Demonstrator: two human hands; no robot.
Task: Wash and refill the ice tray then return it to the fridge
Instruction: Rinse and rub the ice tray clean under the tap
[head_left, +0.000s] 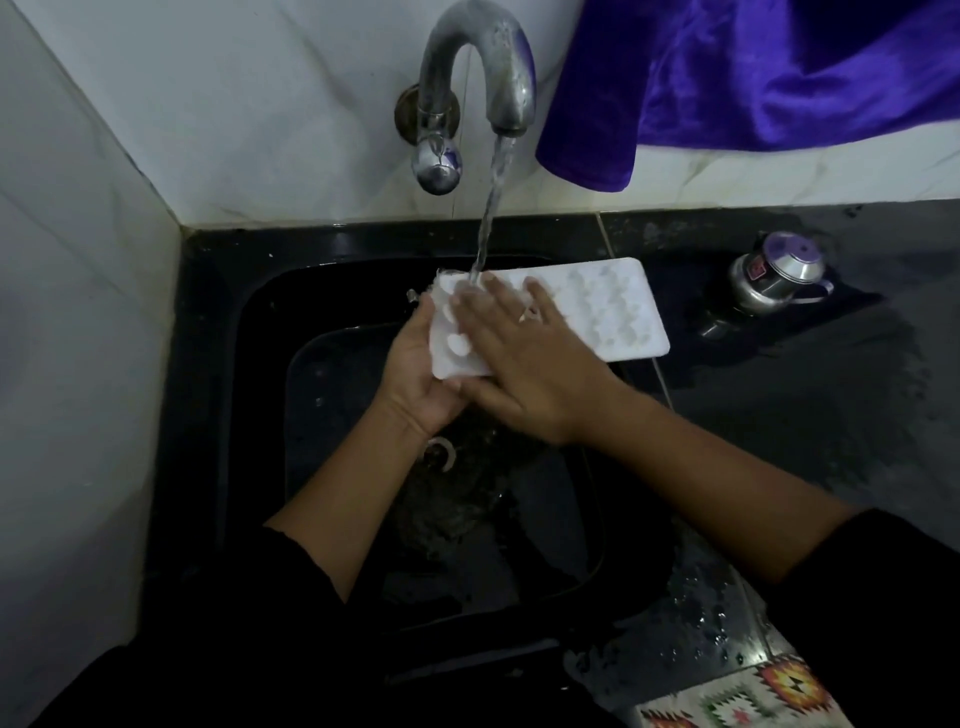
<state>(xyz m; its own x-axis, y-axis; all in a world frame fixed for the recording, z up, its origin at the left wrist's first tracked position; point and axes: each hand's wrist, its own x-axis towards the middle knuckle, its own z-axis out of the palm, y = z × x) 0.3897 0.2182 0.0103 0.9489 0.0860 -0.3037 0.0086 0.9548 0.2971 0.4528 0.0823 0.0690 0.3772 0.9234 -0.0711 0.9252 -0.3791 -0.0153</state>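
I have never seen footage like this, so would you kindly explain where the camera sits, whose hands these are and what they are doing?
There is no machine here, only a person's two bare hands. The single picture comes from a camera worn on the person's head, looking down into a black sink. The left hand grips one end of a white ice tray from below, while the right hand lies on top with its fingers spread flat, apparently rubbing it. Water runs from the metal tap onto the tray beside those fingers. To the right, a small lidded metal pot stands on the wet dark counter, and a purple cloth hangs above it.
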